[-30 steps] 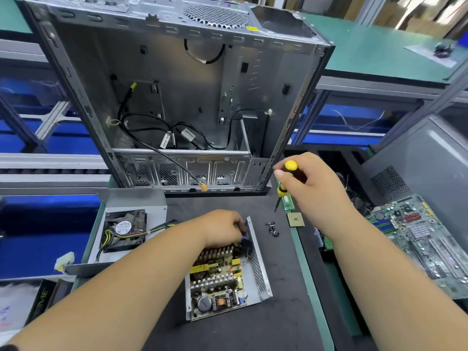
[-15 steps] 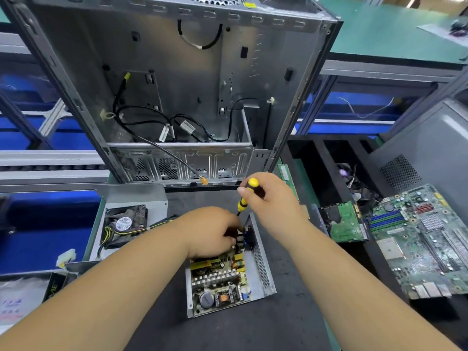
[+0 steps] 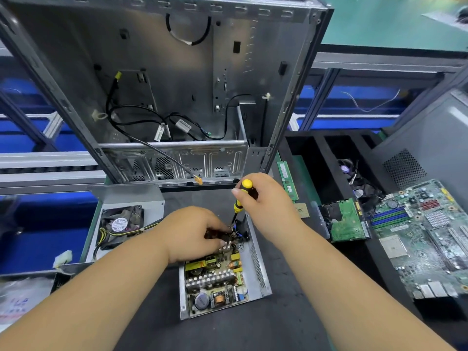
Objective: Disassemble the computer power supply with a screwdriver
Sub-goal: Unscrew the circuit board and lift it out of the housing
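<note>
The opened power supply (image 3: 258, 269) lies on the dark mat, its circuit board (image 3: 215, 282) exposed in a grey metal tray. My left hand (image 3: 195, 231) grips the far end of the board among dark components. My right hand (image 3: 263, 201) holds a yellow and black screwdriver (image 3: 240, 198) almost upright, its tip down in the far right corner of the supply. The tip itself is hidden between my hands. The supply's cover with its fan (image 3: 121, 224) lies to the left, joined by yellow and black wires.
An empty computer case (image 3: 177, 72) stands open just behind the supply. A RAM stick (image 3: 287, 181) and a CPU chip (image 3: 301, 210) lie to the right. Farther right are a drive (image 3: 347, 221), a motherboard (image 3: 425, 236) and a black compartment tray (image 3: 324, 158).
My right hand swung left with the screwdriver from beside the RAM stick to the supply's far corner, tip now down inside. My left hand stayed on the board.
</note>
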{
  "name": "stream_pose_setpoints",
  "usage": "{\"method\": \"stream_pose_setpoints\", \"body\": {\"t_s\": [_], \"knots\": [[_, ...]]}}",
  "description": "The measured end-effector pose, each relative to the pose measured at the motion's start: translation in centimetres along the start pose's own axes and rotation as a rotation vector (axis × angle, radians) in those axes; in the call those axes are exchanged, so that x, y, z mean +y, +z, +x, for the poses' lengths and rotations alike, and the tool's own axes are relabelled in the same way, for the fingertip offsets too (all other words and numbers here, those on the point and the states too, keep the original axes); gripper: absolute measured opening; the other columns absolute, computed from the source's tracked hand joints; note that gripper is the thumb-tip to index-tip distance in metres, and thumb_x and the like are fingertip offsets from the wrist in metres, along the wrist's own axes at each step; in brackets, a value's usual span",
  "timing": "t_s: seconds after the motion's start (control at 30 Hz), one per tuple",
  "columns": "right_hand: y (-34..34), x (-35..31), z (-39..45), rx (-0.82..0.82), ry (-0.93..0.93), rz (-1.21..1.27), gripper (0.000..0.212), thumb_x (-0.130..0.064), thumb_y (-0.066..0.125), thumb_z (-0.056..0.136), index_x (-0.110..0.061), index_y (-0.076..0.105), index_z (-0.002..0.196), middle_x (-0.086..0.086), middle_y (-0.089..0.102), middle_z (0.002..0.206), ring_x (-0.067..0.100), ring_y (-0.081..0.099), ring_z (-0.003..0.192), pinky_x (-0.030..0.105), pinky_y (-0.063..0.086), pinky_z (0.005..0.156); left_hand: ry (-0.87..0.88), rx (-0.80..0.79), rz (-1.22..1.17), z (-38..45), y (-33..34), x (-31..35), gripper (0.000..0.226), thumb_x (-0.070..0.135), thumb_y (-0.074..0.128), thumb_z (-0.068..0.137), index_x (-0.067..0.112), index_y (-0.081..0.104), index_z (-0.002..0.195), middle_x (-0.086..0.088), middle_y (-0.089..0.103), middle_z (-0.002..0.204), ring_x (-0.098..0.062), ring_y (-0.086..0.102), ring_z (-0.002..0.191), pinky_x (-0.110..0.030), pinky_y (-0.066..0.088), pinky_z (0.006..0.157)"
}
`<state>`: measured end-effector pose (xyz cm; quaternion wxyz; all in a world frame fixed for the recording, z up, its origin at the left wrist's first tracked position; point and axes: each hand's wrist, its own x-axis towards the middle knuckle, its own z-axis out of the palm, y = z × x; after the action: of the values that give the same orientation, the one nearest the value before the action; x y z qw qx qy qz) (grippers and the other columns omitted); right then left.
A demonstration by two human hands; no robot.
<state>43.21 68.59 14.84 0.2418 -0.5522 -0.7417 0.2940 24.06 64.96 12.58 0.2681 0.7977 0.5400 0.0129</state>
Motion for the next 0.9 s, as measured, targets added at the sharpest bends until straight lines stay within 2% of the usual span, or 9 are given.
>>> {"method": "stream_pose_setpoints", "body": {"t_s": [0.13, 0.3, 0.47, 0.57, 0.7, 0.8, 0.9], "knots": [[-0.1, -0.2, 0.0, -0.011, -0.004, 0.001, 0.019, -0.037, 0.056, 0.097, -0.018, 0.059, 0.093, -0.008, 0.055, 0.097, 0.004, 0.052, 0.090, 0.013, 0.039, 0.072, -0.010, 0.025, -0.017, 0.0, 0.2, -0.2, 0.036, 0.043, 0.065, 0.087, 0.047, 0.064, 0.123, 0.019, 0.065, 0.114, -0.004, 0.056, 0.111, -0.028, 0.047, 0.093], [0.0, -0.3, 0.1, -0.044, -0.022, -0.002, 0.018, -0.035, 0.056, 0.098, -0.017, 0.059, 0.095, -0.007, 0.053, 0.097, -0.012, 0.049, 0.091, 0.009, 0.036, 0.066, -0.016, 0.040, -0.017, 0.1, 0.4, -0.3, 0.036, 0.043, 0.065, 0.086, 0.048, 0.065, 0.121, 0.020, 0.065, 0.114, -0.003, 0.055, 0.110, -0.026, 0.047, 0.091], [-0.7, -0.5, 0.3, -0.116, -0.043, -0.030, 0.004, -0.027, 0.057, 0.098, -0.025, 0.058, 0.102, -0.008, 0.053, 0.107, 0.004, 0.053, 0.088, 0.019, 0.040, 0.071, -0.028, 0.049, -0.018, 0.2, 0.5, -0.2, 0.035, 0.042, 0.064, 0.084, 0.046, 0.067, 0.119, 0.020, 0.065, 0.114, -0.003, 0.055, 0.110, -0.026, 0.047, 0.090], [-1.2, -0.7, 0.4, -0.157, -0.047, -0.093, 0.007, -0.025, 0.056, 0.099, -0.026, 0.053, 0.105, -0.007, 0.051, 0.110, 0.008, 0.051, 0.085, 0.027, 0.038, 0.071, -0.041, 0.055, -0.025, 0.1, 0.5, -0.1, 0.035, 0.041, 0.065, 0.083, 0.046, 0.068, 0.117, 0.021, 0.065, 0.112, -0.003, 0.056, 0.108, -0.025, 0.047, 0.089], [-1.4, -0.8, 0.5, -0.230, -0.059, -0.179, 0.014, -0.023, 0.052, 0.100, -0.028, 0.050, 0.113, -0.006, 0.052, 0.112, 0.011, 0.054, 0.084, 0.029, 0.040, 0.065, -0.052, 0.049, -0.039, 0.0, 0.5, 0.1, 0.034, 0.038, 0.065, 0.083, 0.045, 0.068, 0.116, 0.019, 0.066, 0.108, -0.004, 0.056, 0.104, -0.027, 0.048, 0.088], [-1.6, -1.1, 0.5, -0.241, -0.128, -0.240, 0.029, -0.015, 0.049, 0.099, -0.025, 0.046, 0.126, -0.004, 0.058, 0.107, 0.016, 0.054, 0.088, 0.032, 0.045, 0.068, -0.050, 0.060, -0.031, 0.2, 0.5, 0.5, 0.032, 0.036, 0.061, 0.084, 0.041, 0.070, 0.115, 0.016, 0.068, 0.110, -0.006, 0.058, 0.105, -0.029, 0.050, 0.089], [-1.6, -1.1, 0.3, -0.262, -0.137, -0.194, 0.017, -0.023, 0.048, 0.099, -0.023, 0.047, 0.116, -0.004, 0.061, 0.098, 0.018, 0.054, 0.088, 0.036, 0.048, 0.071, -0.076, 0.141, 0.059, 0.6, 1.3, 1.2, 0.025, 0.040, 0.057, 0.087, 0.034, 0.064, 0.109, 0.007, 0.069, 0.098, -0.018, 0.063, 0.095, -0.034, 0.053, 0.076]]}}
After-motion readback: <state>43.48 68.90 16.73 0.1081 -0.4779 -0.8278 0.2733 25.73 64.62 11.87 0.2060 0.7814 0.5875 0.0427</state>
